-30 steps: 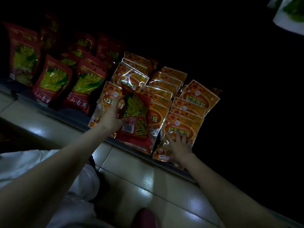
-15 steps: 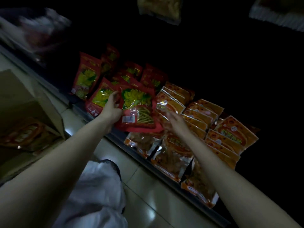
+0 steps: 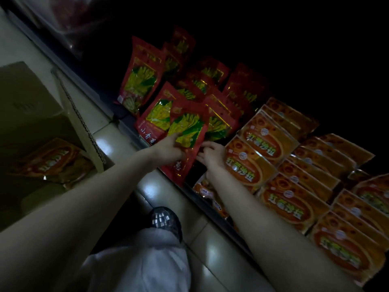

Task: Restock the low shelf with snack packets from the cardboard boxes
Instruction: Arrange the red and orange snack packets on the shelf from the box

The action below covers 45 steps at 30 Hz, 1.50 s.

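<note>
My left hand [image 3: 168,149] grips a red snack packet [image 3: 187,133] with a yellow-green picture, holding it at the front edge of the low shelf [image 3: 212,204] in front of the other red packets [image 3: 141,81]. My right hand [image 3: 212,155] touches the packet's right edge with curled fingers; the grip itself is too dark to make out. Rows of orange packets [image 3: 267,144] fill the shelf to the right. An open cardboard box [image 3: 31,106] stands on the floor at the left, with orange packets [image 3: 54,161] inside.
Pale glossy floor tiles [image 3: 212,249] run along the shelf front. My shoe [image 3: 165,220] and white trouser leg [image 3: 136,262] are just below the hands. The back of the shelf is dark.
The view swung left, bringing the cardboard box closer. My left hand carried the red packet over to the red packets. My right hand left the orange packets and came to the red packet's edge.
</note>
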Each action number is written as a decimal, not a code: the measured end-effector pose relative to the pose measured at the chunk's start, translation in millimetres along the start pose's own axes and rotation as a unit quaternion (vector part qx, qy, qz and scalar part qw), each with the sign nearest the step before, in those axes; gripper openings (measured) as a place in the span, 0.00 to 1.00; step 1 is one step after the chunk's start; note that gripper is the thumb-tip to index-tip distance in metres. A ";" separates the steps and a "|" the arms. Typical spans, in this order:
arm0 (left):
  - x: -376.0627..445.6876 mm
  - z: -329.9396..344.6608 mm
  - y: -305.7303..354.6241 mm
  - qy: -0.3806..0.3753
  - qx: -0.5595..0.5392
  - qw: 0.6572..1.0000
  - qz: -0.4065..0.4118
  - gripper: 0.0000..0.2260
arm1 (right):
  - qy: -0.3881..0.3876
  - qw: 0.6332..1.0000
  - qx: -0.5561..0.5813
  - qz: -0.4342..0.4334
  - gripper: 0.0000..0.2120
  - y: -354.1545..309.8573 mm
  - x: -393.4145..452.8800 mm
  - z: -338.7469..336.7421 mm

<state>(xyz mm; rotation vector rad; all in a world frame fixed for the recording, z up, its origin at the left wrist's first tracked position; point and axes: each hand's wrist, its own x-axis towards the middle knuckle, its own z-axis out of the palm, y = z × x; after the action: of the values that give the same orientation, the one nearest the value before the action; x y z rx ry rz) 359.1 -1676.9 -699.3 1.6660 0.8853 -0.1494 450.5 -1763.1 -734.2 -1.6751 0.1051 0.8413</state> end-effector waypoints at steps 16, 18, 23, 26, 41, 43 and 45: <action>49.3 12.7 -60.1 0.061 0.240 0.965 0.086 0.37 | 0.084 0.988 -0.072 -0.111 0.11 -1.4 58.8 -7.2; 54.3 19.8 -56.6 0.062 0.227 0.967 0.096 0.36 | 0.110 0.977 -0.118 -0.137 0.19 -10.3 66.1 -15.5; 60.3 22.0 -59.9 0.160 0.035 0.987 -0.001 0.30 | 0.084 0.845 -0.424 -0.314 0.37 -12.3 48.8 -15.7; 66.5 14.1 -72.0 0.124 -0.031 0.991 -0.046 0.34 | -0.038 0.666 -0.656 -0.352 0.45 9.2 42.8 -5.2; 71.1 1.7 -75.2 0.006 0.118 0.993 0.028 0.37 | -0.028 0.591 -0.756 -0.281 0.45 14.1 65.9 -7.6; 72.4 1.5 -77.6 0.001 0.092 0.996 0.017 0.38 | -0.035 0.589 -0.756 -0.282 0.45 9.1 63.3 -3.7; 74.0 -0.2 -79.9 0.021 0.062 0.998 0.011 0.34 | -0.044 0.595 -0.752 -0.282 0.43 8.4 54.8 -2.5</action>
<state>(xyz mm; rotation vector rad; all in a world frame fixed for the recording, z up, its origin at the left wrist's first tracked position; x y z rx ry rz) 361.9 -1640.0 -801.7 1.7990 0.9047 -0.1574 487.8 -1747.9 -772.4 -2.8907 -1.5752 0.3790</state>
